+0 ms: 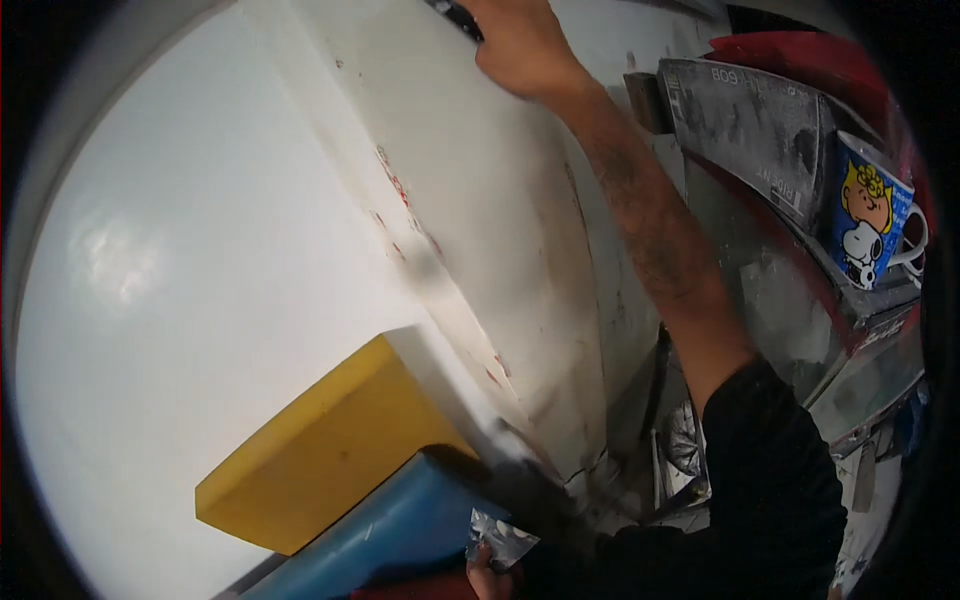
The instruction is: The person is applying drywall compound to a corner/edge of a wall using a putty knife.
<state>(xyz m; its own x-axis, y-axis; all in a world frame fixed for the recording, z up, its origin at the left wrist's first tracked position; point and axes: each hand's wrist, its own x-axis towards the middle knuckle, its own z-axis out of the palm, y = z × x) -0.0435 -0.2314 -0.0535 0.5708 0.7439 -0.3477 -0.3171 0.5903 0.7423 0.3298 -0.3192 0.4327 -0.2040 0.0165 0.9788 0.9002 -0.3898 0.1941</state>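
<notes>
My right hand [525,45] reaches to the top of the view. Its fingers close round a black tool [458,17], whose far end is cut off; its kind is not clear. Under it lies a large off-white panel [470,150] with a long ridge and red chipped marks along its edge. Low in the middle, my left hand [485,578] is mostly cut off by the lower edge. It grips a small grey metal spreader blade [500,540] smeared with pale paste.
A yellow foam block [330,450] rests beside a blue rounded object [400,520]. At the right, a blue cartoon mug [868,215] stands by a dusty grey box [745,125] and a red piece [800,55]. A glossy white surface [200,330] spreads on the left.
</notes>
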